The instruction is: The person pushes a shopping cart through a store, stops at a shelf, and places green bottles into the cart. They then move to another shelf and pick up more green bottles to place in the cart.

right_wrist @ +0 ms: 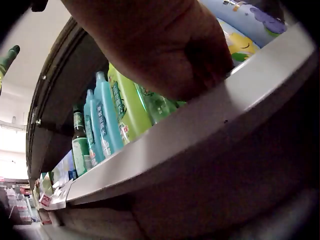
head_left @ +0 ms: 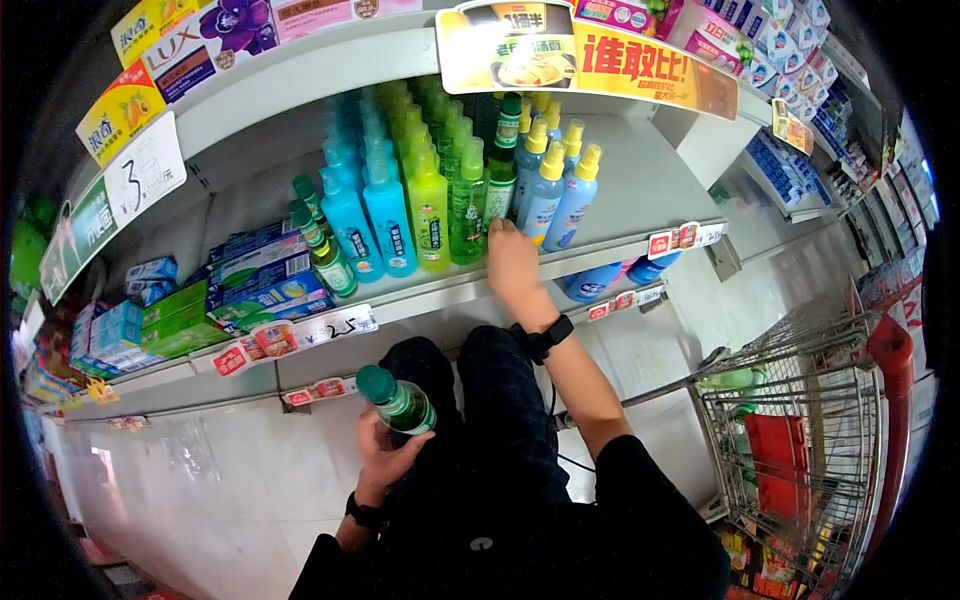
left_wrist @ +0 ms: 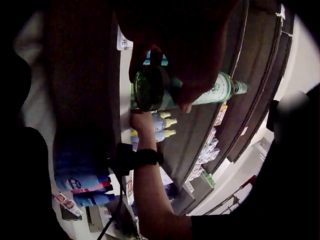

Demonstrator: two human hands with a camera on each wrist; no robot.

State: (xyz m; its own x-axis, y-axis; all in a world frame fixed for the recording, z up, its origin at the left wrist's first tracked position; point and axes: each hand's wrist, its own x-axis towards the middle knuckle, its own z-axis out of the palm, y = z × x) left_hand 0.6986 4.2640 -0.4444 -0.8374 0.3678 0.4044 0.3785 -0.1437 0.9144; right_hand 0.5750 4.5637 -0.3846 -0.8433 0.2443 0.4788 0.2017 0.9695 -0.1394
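Note:
In the head view my left hand (head_left: 388, 458) grips a green glass bottle (head_left: 404, 405) with a dark green cap, tilted above my knees. The left wrist view shows that bottle's label (left_wrist: 212, 94) beyond the dark fingers. My right hand (head_left: 515, 265) reaches to the shelf's front edge and holds the lower part of a similar green-capped bottle (head_left: 504, 145). This bottle stands between green spray bottles (head_left: 467, 205) and light blue bottles with yellow caps (head_left: 572, 200). In the right wrist view the right hand (right_wrist: 165, 45) is curled, its fingertips hidden.
Blue spray bottles (head_left: 388, 215) and yellow-green ones (head_left: 428, 215) stand in rows to the left. Farther left are short green-capped bottles (head_left: 331, 268) and stacked toothpaste-like boxes (head_left: 262, 275). An upper shelf (head_left: 330, 60) overhangs them. A wire shopping cart (head_left: 800, 450) stands at right.

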